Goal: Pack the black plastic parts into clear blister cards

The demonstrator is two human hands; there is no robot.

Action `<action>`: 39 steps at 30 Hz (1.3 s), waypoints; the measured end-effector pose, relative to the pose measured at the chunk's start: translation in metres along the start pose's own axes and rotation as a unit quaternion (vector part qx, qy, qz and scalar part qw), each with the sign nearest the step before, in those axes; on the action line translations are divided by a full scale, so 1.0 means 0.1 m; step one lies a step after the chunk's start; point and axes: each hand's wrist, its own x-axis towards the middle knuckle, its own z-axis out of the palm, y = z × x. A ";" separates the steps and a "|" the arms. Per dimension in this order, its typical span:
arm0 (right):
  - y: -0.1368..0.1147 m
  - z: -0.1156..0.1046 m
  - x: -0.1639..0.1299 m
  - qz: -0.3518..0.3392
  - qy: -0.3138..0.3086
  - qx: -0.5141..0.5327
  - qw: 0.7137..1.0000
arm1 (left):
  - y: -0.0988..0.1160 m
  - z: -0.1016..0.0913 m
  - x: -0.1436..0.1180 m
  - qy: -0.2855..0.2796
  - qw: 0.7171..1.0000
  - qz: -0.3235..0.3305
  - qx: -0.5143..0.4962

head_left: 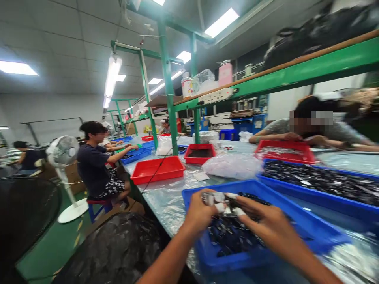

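My left hand (201, 211) is closed round a small shiny, silvery-clear piece (211, 198) above the near blue tray (237, 262). My right hand (263, 217) comes in from the other side, its thumb and index finger pinched close to that piece. White covers sit on several fingertips. Something dark shows between the right fingertips, too blurred to name. Below both hands, many small glossy black parts (233, 236) lie heaped in the tray.
A longer blue tray (325, 205) full of black parts stands on the right. Beyond are red trays (158, 170), a plastic bag (233, 163) and a co-worker (308, 118) leaning over the table. A green post (167, 86) rises mid-table. Black bags (118, 248) lie at lower left.
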 end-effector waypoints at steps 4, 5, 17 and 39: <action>-0.25 0.06 0.05 0.069 -0.074 0.033 0.994 | -0.11 -0.12 -0.03 -0.036 0.998 -0.046 -0.031; -0.27 0.06 0.04 0.064 -0.073 0.019 0.995 | -0.13 -0.14 -0.03 -0.039 0.997 -0.053 -0.027; -0.53 0.05 0.05 0.150 -0.128 -0.201 0.960 | -0.08 -0.04 0.09 -0.006 0.986 0.002 0.170; -0.20 0.18 -0.01 0.154 -0.080 -0.099 0.980 | -0.02 -0.22 -0.08 0.037 0.983 -0.015 0.181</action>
